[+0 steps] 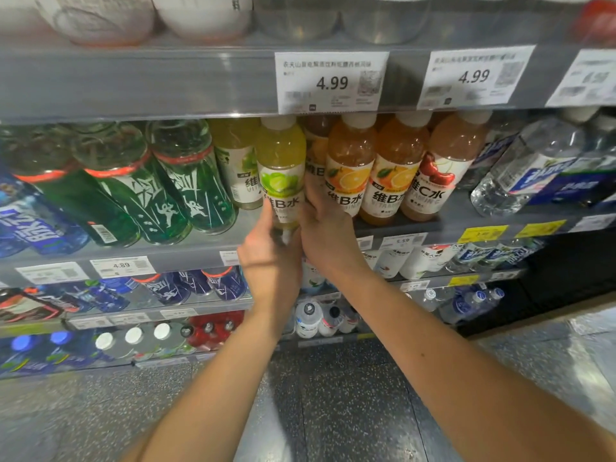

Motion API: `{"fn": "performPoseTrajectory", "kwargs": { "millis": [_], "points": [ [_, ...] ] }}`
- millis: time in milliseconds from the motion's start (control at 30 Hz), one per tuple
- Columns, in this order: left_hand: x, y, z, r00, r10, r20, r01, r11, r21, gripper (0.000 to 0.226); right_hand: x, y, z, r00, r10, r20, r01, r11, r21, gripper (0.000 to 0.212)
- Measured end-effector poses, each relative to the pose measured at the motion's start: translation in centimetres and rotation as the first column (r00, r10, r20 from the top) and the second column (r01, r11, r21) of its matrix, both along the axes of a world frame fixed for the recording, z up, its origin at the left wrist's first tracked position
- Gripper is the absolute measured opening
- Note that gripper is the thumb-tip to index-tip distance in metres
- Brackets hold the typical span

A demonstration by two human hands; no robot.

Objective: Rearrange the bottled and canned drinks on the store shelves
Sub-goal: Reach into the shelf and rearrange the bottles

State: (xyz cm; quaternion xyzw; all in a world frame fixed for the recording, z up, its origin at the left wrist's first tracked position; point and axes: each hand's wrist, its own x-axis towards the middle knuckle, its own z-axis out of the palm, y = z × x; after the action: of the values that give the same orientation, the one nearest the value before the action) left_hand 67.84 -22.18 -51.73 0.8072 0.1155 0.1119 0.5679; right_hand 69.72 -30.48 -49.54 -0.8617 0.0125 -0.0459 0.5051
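With both hands, left (266,258) and right (325,228), gripping the lime bottle (281,171), it should slide upright beside the orange bottles (350,168), label forward.

Grey metal shelving (140,85) fills the view in tiers that run left to right. White price tags (331,82) reading 4.99 sit in a clear strip on the upper edge; smaller white tags (121,265) and yellow tags (482,233) line the edges of the tiers below. Below lies a dark speckled floor (350,405) of glossy tiles, with paler, shiny tiles (563,348) at the right catching glare from overhead light. A black base (566,281) closes the lower right of the shelving.
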Motion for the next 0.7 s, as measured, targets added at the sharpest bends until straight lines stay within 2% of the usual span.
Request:
{"fn": "performPoseTrajectory", "kwargs": {
  "millis": [100, 167, 300, 500, 600, 700],
  "points": [
    [-0.4, 0.0, -0.5, 0.998, -0.052, -0.024, 0.05, 0.997, -0.051, 0.032, -0.1, -0.5, 0.1, 0.998, 0.052, -0.036, -0.053, 0.998, -0.027, 0.051],
    [-0.7, -0.2, -0.1, 0.999, 0.013, -0.037, -0.016, 0.997, -0.073, 0.028, -0.6, -1.3, 0.3, 0.996, 0.085, -0.033, -0.086, 0.995, -0.047, 0.042],
    [-1.6, 0.1, 0.6, 0.992, 0.104, -0.077, -0.099, 0.993, 0.07, 0.047, -3.0, -3.9, 1.2, 0.997, 0.073, -0.002, -0.073, 0.996, -0.055, 0.034],
    [-4.2, -1.2, 0.5, 0.994, 0.09, -0.062, -0.079, 0.983, 0.166, 0.034, -6.3, -9.2, 2.1, 1.0, 0.007, 0.011, -0.007, 0.999, -0.052, 0.03],
    [-6.1, -2.7, 0.8, 0.995, 0.027, -0.095, -0.003, 0.971, 0.24, 0.037, -8.3, -12.1, 2.3, 1.0, -0.014, 0.009, 0.015, 0.992, -0.125, 0.032],
    [-7.7, -4.6, 1.9, 0.985, -0.097, -0.141, 0.149, 0.891, 0.43, 0.051, -9.8, -15.0, 2.8, 0.999, -0.015, -0.051, 0.002, 0.969, -0.246, 0.039]
  ]
}}
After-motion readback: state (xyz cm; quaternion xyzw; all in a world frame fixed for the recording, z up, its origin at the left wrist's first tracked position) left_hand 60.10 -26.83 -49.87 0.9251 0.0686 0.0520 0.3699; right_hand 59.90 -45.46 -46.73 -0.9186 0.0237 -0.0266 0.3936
